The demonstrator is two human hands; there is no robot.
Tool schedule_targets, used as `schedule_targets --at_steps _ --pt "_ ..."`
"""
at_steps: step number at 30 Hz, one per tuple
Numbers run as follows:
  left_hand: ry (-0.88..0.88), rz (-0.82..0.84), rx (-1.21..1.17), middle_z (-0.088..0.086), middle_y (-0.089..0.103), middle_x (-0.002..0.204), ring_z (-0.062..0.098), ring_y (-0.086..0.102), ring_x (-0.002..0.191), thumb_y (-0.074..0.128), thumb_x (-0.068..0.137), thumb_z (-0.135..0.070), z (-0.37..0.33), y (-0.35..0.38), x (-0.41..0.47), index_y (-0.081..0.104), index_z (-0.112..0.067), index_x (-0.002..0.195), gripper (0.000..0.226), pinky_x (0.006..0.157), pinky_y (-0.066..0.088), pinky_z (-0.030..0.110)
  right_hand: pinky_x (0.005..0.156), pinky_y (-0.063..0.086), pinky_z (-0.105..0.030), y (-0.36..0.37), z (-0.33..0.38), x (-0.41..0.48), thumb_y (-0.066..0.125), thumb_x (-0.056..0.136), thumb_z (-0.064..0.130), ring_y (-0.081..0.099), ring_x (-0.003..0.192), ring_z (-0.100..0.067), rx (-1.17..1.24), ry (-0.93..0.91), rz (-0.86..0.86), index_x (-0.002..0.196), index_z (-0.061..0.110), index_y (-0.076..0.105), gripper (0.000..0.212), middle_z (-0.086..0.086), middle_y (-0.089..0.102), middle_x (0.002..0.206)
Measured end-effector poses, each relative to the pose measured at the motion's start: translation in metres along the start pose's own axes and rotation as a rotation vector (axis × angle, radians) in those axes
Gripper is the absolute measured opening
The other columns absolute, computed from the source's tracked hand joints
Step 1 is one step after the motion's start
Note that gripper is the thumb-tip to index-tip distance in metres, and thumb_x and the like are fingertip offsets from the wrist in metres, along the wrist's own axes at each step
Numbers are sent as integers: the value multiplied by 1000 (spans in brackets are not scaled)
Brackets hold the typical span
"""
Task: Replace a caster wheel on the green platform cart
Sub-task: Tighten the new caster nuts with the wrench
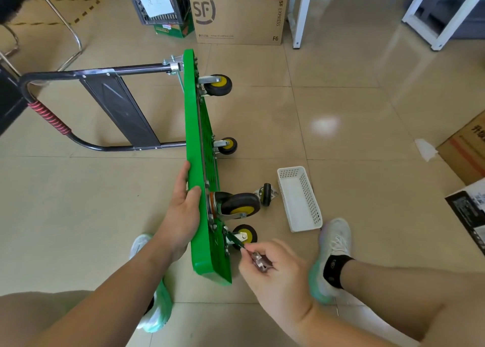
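Fingers (265, 245) of the right hand (274, 266) pinched a slim green-and-silver metal wrench (234, 239). We noted its long axis ran toward 10 o'clock, tip at the small yellow-hubbed black rubber caster (245, 234) just beyond. Left hand (183, 207) curled round the rim of the glossy green plastic platform cart (195, 137), tipped on edge. Right hand nearer, we judged.

A storeroom: stacked cardboard boxes (237, 19), plastic crate (157, 0), tiled floor (341, 97).
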State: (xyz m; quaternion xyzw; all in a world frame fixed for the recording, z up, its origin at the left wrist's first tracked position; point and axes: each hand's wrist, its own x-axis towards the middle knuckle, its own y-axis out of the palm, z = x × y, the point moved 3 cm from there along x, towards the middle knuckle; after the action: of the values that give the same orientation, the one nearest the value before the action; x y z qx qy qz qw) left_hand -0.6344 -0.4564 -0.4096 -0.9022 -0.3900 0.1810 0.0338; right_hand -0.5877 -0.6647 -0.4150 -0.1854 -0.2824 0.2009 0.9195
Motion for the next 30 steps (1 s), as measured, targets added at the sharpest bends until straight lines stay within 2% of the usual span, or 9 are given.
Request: schedule_targets --at_steps 5,7,10,12,16,23,26,28,30 --pt "7 2 12 -29 56 120 -5 66 84 32 109 -23 1 -1 0 20 -55 154 57 62 51 12 67 43 -4 13 7 -6 86 66 -2 56 69 2 -26 33 -19 76 9 74 19 4 66 71" --pt "6 2 11 -29 57 120 4 67 92 32 109 -24 0 0 -1 18 -55 155 57 67 54 19 65 45 -6 19 9 -7 87 65 -3 58 67 -3 -32 47 -9 75 9 74 20 2 66 70" --pt "-8 4 -19 -18 64 114 33 65 105 31 109 -23 -3 1 -1 18 -55 156 58 85 60 46 68 40 -1 28 11 -8 87 67 -3 52 70 5 -38 68 -2 76 9 73 20 2 65 70" --pt "-20 12 -28 -12 66 110 41 63 107 31 109 -22 -3 2 -1 18 -54 156 58 88 58 52 70 36 3 32 11 -7 87 67 -2 48 72 10 -38 73 -3 76 9 72 20 2 65 70" --pt "-14 0 -35 -16 63 115 32 65 108 31 109 -20 -1 1 -1 18 -52 156 59 75 60 31 70 36 4 38 14 -8 85 71 2 49 72 8 -21 63 30 80 11 71 19 2 65 74" --pt "-12 -9 -27 -16 61 115 31 64 106 30 109 -20 -2 2 0 18 -50 157 59 63 58 21 71 35 6 43 20 -13 84 72 1 49 82 25 -25 96 51 87 11 75 20 -2 66 80" --pt "-10 -11 -29 -16 62 115 24 66 102 30 109 -20 -2 2 -2 19 -49 157 58 63 57 19 71 38 4 43 24 -11 78 80 13 55 81 17 -10 133 52 94 14 79 14 1 67 82" --pt "-9 -10 -23 -20 62 113 21 67 100 31 109 -21 -2 2 -2 19 -51 157 58 61 55 17 70 41 2 42 26 -10 67 88 28 61 80 6 31 205 80 103 19 81 23 4 69 82" --pt "-5 -11 -21 -19 62 112 24 65 102 31 109 -20 -2 2 -2 19 -51 157 58 61 55 18 68 44 0 42 27 -11 64 88 32 64 75 3 68 249 112 107 21 81 28 6 71 81"
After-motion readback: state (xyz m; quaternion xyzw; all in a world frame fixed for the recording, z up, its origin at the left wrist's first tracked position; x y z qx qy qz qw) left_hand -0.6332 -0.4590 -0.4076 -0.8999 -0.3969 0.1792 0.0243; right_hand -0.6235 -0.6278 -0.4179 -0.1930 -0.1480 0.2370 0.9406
